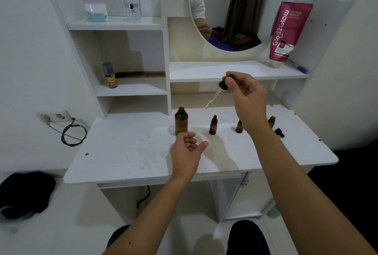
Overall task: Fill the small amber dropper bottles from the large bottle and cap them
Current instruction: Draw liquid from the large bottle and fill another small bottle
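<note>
The large amber bottle (pixel 181 120) stands uncapped on the white table (pixel 126 148). My left hand (pixel 187 150) hovers just in front of it, fingers loosely curled, holding nothing. My right hand (pixel 246 99) is raised above the table and pinches a dropper cap (pixel 223 85) whose glass pipette (pixel 212 100) slants down to the left. A capped small amber bottle (pixel 213 125) stands right of the large one. Another small bottle (pixel 238 127) is partly hidden behind my right wrist. A third small bottle (pixel 271 121), uncapped, stands further right beside a loose black dropper cap (pixel 279 132).
Shelves rise behind the table: a yellow spray can (pixel 109 75), a perfume bottle (pixel 132 4), a small white box (pixel 96 12). A round mirror (pixel 235 9) and a pink tube (pixel 287 31) stand at the back right. A coiled cable (pixel 72 134) hangs at the table's left edge.
</note>
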